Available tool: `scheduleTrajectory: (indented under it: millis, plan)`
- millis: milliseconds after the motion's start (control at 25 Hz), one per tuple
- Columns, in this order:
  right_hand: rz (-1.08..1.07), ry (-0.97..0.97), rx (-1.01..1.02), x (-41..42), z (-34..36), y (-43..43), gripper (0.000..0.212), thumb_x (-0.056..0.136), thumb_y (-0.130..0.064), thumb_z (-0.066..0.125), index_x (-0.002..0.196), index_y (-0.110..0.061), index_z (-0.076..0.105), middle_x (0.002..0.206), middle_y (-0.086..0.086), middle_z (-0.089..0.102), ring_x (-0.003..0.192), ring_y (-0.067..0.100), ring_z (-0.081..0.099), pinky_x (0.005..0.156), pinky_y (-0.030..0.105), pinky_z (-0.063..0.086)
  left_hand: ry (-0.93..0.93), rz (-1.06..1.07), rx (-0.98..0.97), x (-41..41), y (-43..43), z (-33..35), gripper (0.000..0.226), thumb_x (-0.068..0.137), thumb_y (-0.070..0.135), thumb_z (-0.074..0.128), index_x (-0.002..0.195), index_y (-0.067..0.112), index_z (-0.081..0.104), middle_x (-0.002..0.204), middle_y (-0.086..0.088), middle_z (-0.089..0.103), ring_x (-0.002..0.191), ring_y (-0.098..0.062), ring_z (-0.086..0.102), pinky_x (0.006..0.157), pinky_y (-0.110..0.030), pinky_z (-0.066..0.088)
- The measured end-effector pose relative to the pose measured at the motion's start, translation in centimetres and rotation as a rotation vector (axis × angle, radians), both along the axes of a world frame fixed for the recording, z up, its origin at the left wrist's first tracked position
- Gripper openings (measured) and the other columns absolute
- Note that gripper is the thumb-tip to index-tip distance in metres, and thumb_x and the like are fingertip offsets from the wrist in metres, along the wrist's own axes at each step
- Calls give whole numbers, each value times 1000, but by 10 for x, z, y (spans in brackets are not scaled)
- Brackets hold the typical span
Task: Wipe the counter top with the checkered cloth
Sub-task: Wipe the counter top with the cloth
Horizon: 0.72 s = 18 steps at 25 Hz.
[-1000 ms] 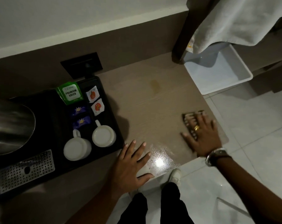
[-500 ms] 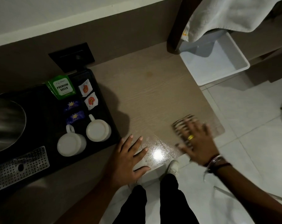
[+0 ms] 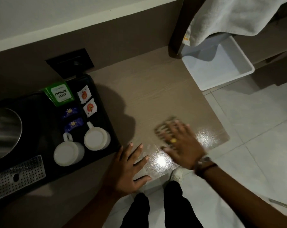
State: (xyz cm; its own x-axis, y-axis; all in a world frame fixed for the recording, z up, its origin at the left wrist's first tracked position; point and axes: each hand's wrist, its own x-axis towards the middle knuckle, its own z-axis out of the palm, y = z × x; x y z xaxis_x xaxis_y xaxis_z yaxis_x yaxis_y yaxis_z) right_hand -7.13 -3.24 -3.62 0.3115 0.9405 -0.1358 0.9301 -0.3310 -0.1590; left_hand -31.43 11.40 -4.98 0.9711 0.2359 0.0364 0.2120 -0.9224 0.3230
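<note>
The wooden counter top [image 3: 152, 89] runs from the wall to a glossy front edge with a bright light glare. My right hand [image 3: 182, 143], wearing a yellow ring and a wristwatch, presses flat on the checkered cloth [image 3: 162, 129]; only the cloth's far left part shows beyond my fingers, and it is blurred by motion. My left hand [image 3: 128, 170] lies flat on the counter near the front edge, fingers spread, holding nothing, just right of the black tray.
A black tray [image 3: 105, 112] on the left holds two white cups [image 3: 96, 138], tea and sugar sachets [image 3: 59, 93], a steel kettle [image 3: 2, 134] and a perforated drip grate [image 3: 17, 175]. A white bin [image 3: 221, 66] and hanging towel [image 3: 230, 15] are at the right. Tiled floor [image 3: 254, 129] lies below.
My right hand has slid the cloth leftward along the front of the counter, closer to my left hand. The left hand has stayed planted.
</note>
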Motion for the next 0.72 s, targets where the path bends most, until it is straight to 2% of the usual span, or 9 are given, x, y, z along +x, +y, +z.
scheduleTrajectory:
  millis: [80,160,200,320,400,480,560,600,720]
  plan:
    - [-288,9,-48,58,10,-9,71,98,-75,19,162,-44,19,173,2,16,161,26,1,126,61,13,10,17,-9,2,-2,-3,65,90,72,59,138,29,65,161,-5,43,147,-38,38,114,-60,32]
    - [-505,81,-17,111,21,70,77,96,-76,11,164,-41,11,175,3,5,161,28,-5,128,55,2,38,13,-31,0,-4,-10,65,93,75,53,140,31,61,163,-3,39,150,-36,33,116,-60,29]
    - [-505,90,-4,123,24,125,77,97,-75,11,165,-40,10,175,4,4,161,30,-5,128,53,-1,53,9,-49,-2,-2,-11,66,94,76,49,142,33,58,165,-2,35,152,-34,29,117,-59,26]
    - [-190,29,-42,79,20,221,73,102,-67,25,166,-32,15,174,9,12,161,36,3,129,51,1,100,12,-49,0,1,-10,66,96,76,45,145,32,54,167,-2,30,152,-34,27,118,-59,23]
    - [123,10,-86,25,10,173,76,102,-66,23,167,-27,13,175,9,11,161,35,2,128,54,7,88,12,-48,1,-2,-3,67,96,75,46,142,29,59,165,-5,36,150,-36,31,117,-61,26]
    - [233,38,-81,-6,4,69,71,103,-67,19,165,-34,13,174,6,14,161,34,8,127,56,12,38,1,-52,-1,-1,-2,66,96,74,48,138,27,64,162,-7,40,149,-38,33,116,-61,29]
    - [73,46,-61,24,12,6,66,101,-70,18,161,-41,16,172,3,22,159,35,18,126,56,15,0,-8,-37,-2,-3,-6,64,95,73,54,138,26,64,163,-9,39,151,-38,30,115,-62,30]
    - [-55,37,-78,56,16,12,67,101,-71,19,161,-42,19,172,3,20,160,34,15,127,56,13,-25,-6,-21,-1,-5,-8,64,95,72,56,138,25,64,163,-10,38,152,-38,28,116,-62,29]
    - [-354,36,-57,127,23,133,73,101,-72,17,165,-38,12,175,5,9,161,31,1,129,53,4,-87,-2,-29,-3,-3,-10,63,97,70,56,138,23,63,163,-11,38,152,-39,29,118,-61,26]
